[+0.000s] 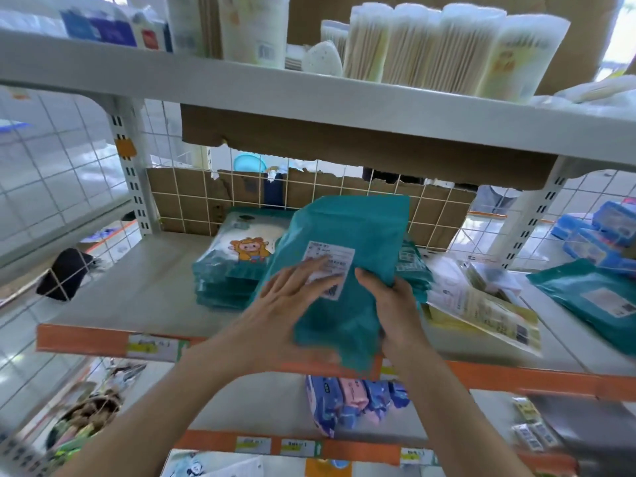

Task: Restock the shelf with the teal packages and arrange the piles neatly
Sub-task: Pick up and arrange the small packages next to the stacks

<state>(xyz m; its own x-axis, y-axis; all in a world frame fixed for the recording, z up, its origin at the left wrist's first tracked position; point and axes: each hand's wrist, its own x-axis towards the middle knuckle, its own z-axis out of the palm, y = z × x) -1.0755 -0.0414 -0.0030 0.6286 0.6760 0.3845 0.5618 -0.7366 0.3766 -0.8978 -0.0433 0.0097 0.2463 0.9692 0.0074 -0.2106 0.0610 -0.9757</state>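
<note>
A teal package (pixel 347 228) with a white label is held tilted over the middle shelf (pixel 137 290), its lower end past the orange front rail. My left hand (pixel 285 304) lies flat on its face, fingers spread over the label. My right hand (pixel 395 304) grips its right side, thumb on top. Behind it on the left sits a pile of teal packages (pixel 227 270), the top one showing a cartoon pig. A second pile (pixel 413 266) is partly hidden on the right. One more teal package (pixel 592 297) lies at the far right.
Flat yellow-and-white packets (pixel 481 304) lie right of the piles, blue packs (pixel 605 232) beyond them. A wire grid with cardboard (pixel 192 201) backs the shelf. The upper shelf (pixel 309 94) carries cotton swab packs. Lower shelf holds blue and pink packs (pixel 354 401). A dark object (pixel 65 273) sits at the left.
</note>
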